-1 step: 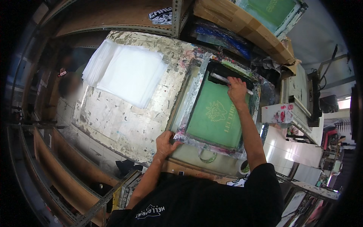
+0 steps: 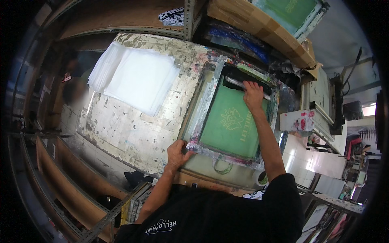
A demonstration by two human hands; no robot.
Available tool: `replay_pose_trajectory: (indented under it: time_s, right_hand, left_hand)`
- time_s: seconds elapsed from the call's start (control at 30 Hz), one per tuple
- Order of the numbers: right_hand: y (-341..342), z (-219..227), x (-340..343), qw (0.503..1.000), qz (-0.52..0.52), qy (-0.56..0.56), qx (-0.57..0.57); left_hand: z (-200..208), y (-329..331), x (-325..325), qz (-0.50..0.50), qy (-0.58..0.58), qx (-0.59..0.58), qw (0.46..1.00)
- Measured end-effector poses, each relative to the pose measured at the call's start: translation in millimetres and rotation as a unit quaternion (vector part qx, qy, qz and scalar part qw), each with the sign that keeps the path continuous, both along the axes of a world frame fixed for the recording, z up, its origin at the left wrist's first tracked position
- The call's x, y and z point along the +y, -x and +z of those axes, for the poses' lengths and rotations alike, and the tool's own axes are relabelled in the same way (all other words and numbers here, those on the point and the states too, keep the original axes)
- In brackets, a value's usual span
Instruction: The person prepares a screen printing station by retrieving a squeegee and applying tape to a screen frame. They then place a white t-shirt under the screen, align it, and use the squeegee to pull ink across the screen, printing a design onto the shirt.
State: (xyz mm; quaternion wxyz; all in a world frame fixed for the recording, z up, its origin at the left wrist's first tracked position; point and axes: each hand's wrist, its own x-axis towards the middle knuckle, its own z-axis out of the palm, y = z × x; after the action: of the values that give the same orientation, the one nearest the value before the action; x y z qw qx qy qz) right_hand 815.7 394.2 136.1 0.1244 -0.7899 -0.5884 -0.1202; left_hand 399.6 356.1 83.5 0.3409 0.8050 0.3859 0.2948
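Note:
A screen-printing frame with green mesh lies in front of me, its mesh bearing a pale line drawing and lettering. My right hand grips a squeegee near the frame's far end, palm down over its handle. Dark ink lies along that far end, behind the squeegee. At the near left corner, my left hand holds the frame, its thumb stretched along the edge and its fingers curled there. The undersides of the left fingers are hidden.
A fanned stack of white sheets lies on the paint-stained table to the left. Behind the frame stands a cardboard box beside blue plastic. A small white container sits by my right elbow; wooden shelves stand lower left.
The squeegee and my right hand have shifted very slightly, a touch toward the far left. My left hand and the frame stay where they were.

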Motion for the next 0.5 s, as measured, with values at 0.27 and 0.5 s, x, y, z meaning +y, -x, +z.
replay_pose_trajectory:
  time_s: [0.27, 0.5]
  right_hand:
    - [17.5, 15.9, -2.5, 0.999, 0.034, -0.002, -0.009]
    - [-16.7, 2.9, 15.9, 0.999, 0.032, 0.016, -0.001]
  left_hand:
    - [2.7, 1.6, 0.1, 0.001, 0.01, 0.021, 1.0]
    - [5.6, -0.9, -0.1, -0.004, 0.003, 0.016, 1.0]
